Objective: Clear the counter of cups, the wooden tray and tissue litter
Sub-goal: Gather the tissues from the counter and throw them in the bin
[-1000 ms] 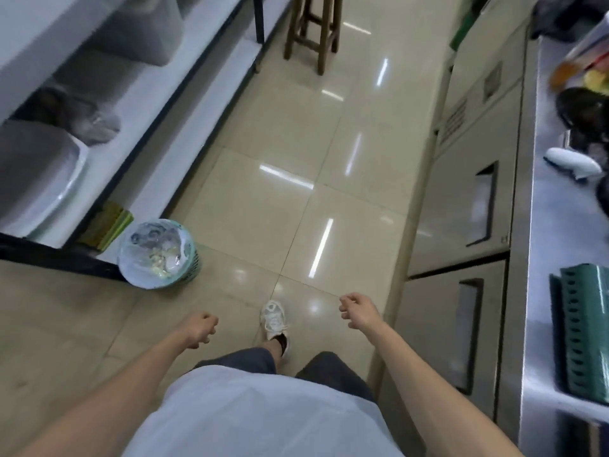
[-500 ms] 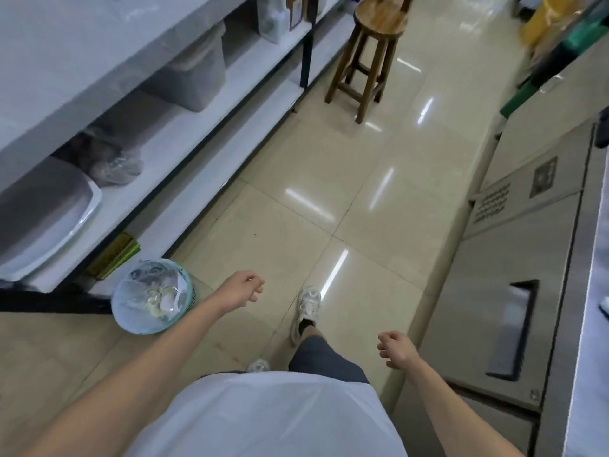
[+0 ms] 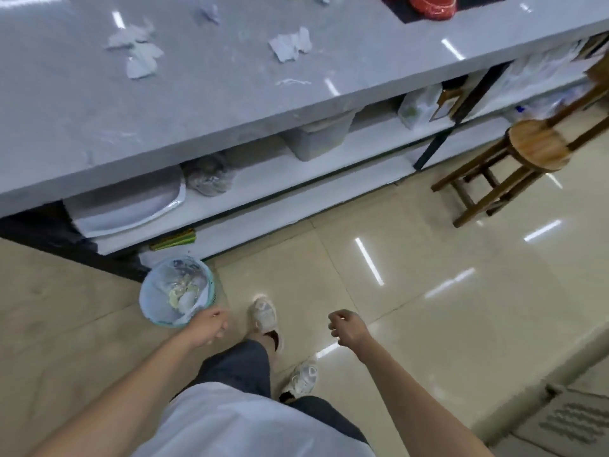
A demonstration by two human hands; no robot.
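You are walking toward grey stone surface (image 3: pixel 204 103), both hands empty: left hand (image 3: pixel 207 329) and right hand (image 3: pixel 347 329), fingers loosely curled. Crumpled white tissue litter (image 3: pixel 290 44) lying upper centre and upper left, uncleared; red cup (image 3: pixel 431 6) sitting at top edge.

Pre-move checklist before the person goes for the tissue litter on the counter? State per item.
1. Left hand free: ok, loosely curled, nothing visible in it.
2. Right hand free: ok, loosely curled, nothing visible in it.
3. Tissue litter located: ok, crumpled tissue and torn tissue pieces lie on the counter.
4. Bin ready: ok, it stands on the floor by the left hand, open, lined and partly filled.
5. Path to the counter: ok, bare floor ahead; the wooden stool stands off to the right.
6. Cups and wooden tray located: cannot tell, only a red object at the top edge.
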